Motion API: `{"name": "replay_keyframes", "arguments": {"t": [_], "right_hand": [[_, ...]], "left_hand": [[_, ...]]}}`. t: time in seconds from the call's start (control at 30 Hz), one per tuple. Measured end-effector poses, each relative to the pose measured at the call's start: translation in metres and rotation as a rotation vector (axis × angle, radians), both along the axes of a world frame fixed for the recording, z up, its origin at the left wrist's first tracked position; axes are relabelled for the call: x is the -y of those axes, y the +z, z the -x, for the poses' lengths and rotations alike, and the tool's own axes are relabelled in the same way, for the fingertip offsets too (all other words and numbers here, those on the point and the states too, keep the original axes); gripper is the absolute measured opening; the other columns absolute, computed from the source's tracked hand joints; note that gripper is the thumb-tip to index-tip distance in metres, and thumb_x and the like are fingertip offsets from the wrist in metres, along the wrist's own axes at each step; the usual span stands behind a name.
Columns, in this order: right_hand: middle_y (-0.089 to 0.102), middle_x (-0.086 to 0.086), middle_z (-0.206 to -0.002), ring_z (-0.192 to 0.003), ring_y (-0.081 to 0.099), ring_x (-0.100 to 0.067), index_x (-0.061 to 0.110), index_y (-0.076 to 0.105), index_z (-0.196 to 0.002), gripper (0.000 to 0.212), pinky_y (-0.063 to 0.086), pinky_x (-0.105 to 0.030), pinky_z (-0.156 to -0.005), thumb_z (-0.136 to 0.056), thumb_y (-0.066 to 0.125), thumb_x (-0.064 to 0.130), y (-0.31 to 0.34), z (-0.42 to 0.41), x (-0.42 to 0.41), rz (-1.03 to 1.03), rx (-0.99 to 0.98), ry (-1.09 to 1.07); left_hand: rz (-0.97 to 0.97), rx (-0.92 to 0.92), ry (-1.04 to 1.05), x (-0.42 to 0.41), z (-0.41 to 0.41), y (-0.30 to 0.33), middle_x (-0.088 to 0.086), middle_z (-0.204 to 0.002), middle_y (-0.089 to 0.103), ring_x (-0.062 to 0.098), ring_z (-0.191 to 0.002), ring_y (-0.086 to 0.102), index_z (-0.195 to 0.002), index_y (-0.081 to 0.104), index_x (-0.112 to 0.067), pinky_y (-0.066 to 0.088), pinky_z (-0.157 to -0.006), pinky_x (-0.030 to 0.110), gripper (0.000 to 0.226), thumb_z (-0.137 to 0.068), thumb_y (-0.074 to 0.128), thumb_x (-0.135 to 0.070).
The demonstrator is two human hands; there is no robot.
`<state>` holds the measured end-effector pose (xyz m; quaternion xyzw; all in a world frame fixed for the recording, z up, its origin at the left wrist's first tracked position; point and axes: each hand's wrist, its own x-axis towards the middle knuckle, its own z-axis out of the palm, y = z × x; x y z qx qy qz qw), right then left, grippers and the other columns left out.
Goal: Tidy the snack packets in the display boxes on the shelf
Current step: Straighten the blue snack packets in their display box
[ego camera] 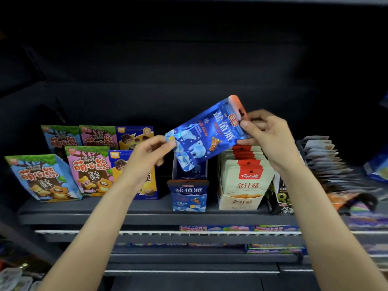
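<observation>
A shiny blue snack packet [206, 133] hangs tilted in the air above the shelf, its orange top up and to the right. My left hand [151, 152] pinches its lower left corner. My right hand [266, 133] pinches its top end by the hang hole. Right under it stands the blue display box [189, 198] of the same packets, with one packet at its front. Beside it on the right is a cream display box [239, 200] packed with several red-topped cream packets [247, 162].
Blue, pink and dark blue biscuit boxes [88, 171] stand in two rows on the left of the dark shelf [105, 208]. A black box [279, 198] and a slanting row of grey packets [327, 156] fill the right. Lower shelves hold more goods.
</observation>
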<state>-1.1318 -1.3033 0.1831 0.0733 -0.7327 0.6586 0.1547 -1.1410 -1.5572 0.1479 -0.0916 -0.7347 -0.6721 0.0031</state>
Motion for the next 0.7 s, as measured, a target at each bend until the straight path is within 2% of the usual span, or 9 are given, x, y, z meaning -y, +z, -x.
{"name": "replay_keyframes", "arguments": {"t": [0.1, 0.23, 0.33, 0.43, 0.47, 0.53, 0.63, 0.7], "right_hand": [[0.072, 0.004, -0.07, -0.071, 0.07, -0.007, 0.014, 0.058, -0.094, 0.003, 0.056, -0.017, -0.058, -0.095, 0.056, 0.011, -0.005, 0.002, -0.005, 0.095, 0.108, 0.04], [0.068, -0.003, -0.084, -0.071, 0.069, -0.007, 0.014, 0.059, -0.092, 0.005, 0.054, -0.016, -0.055, -0.095, 0.055, 0.011, -0.012, 0.006, -0.009, 0.12, 0.173, 0.044], [0.067, 0.003, -0.083, -0.072, 0.066, -0.002, 0.015, 0.061, -0.087, 0.009, 0.053, -0.016, -0.061, -0.094, 0.058, 0.009, -0.013, 0.006, -0.009, 0.055, 0.103, 0.02], [0.066, 0.009, -0.077, -0.07, 0.059, 0.004, 0.024, 0.065, -0.085, 0.012, 0.046, -0.011, -0.063, -0.092, 0.063, 0.014, -0.011, 0.001, -0.01, -0.107, -0.035, -0.097], [0.065, 0.009, -0.071, -0.066, 0.059, 0.002, 0.025, 0.066, -0.086, 0.011, 0.046, -0.012, -0.062, -0.091, 0.063, 0.016, -0.009, -0.001, -0.009, -0.119, -0.068, -0.102], [0.066, 0.006, -0.063, -0.059, 0.06, -0.003, 0.025, 0.066, -0.087, 0.011, 0.047, -0.014, -0.061, -0.092, 0.062, 0.016, -0.006, -0.008, -0.008, -0.138, -0.114, -0.078], [0.073, 0.01, -0.083, -0.076, 0.068, -0.006, 0.023, 0.067, -0.09, 0.016, 0.05, -0.015, -0.072, -0.097, 0.053, 0.022, -0.003, -0.015, -0.007, -0.13, -0.135, -0.012], [0.071, 0.014, -0.09, -0.088, 0.066, 0.0, 0.025, 0.067, -0.093, 0.022, 0.049, -0.013, -0.074, -0.096, 0.047, 0.033, -0.004, -0.017, -0.007, -0.132, -0.119, 0.016]], "left_hand": [[-0.046, -0.008, -0.024, -0.002, -0.001, 0.005, -0.014, -0.056, 0.049, 0.004, -0.059, 0.04, -0.065, 0.071, -0.029, 0.034, -0.056, 0.017, 0.016, -0.078, 0.063, -0.034], [-0.044, -0.044, -0.015, -0.005, -0.005, 0.011, -0.011, -0.056, 0.048, 0.004, -0.057, 0.041, -0.069, 0.073, -0.026, 0.035, -0.053, 0.017, 0.014, -0.076, 0.064, -0.035], [-0.03, -0.053, 0.021, -0.005, -0.008, 0.016, -0.009, -0.051, 0.045, 0.006, -0.046, 0.038, -0.079, 0.066, -0.015, 0.026, -0.043, 0.017, 0.014, -0.089, 0.061, -0.024], [-0.076, -0.046, 0.065, -0.004, -0.009, 0.018, -0.006, -0.046, 0.045, 0.009, -0.039, 0.04, -0.084, 0.065, -0.017, 0.027, -0.038, 0.018, 0.011, -0.092, 0.059, -0.022], [-0.098, -0.043, 0.071, -0.004, -0.01, 0.02, -0.005, -0.048, 0.053, 0.009, -0.039, 0.047, -0.084, 0.064, -0.017, 0.031, -0.038, 0.017, 0.011, -0.092, 0.058, -0.021], [-0.151, -0.028, 0.055, -0.002, -0.009, 0.021, -0.001, -0.067, 0.07, 0.01, -0.052, 0.064, -0.086, 0.064, -0.016, 0.043, -0.043, 0.016, 0.015, -0.095, 0.052, -0.019], [-0.216, -0.014, -0.018, 0.003, -0.009, 0.022, 0.002, -0.094, 0.075, 0.019, -0.079, 0.072, -0.096, 0.066, -0.013, 0.054, -0.057, 0.019, 0.033, -0.102, 0.035, -0.024], [-0.182, -0.033, 0.001, 0.006, -0.008, 0.022, -0.002, -0.098, 0.074, 0.017, -0.085, 0.071, -0.094, 0.068, -0.015, 0.055, -0.061, 0.021, 0.04, -0.1, 0.034, -0.035]]}}
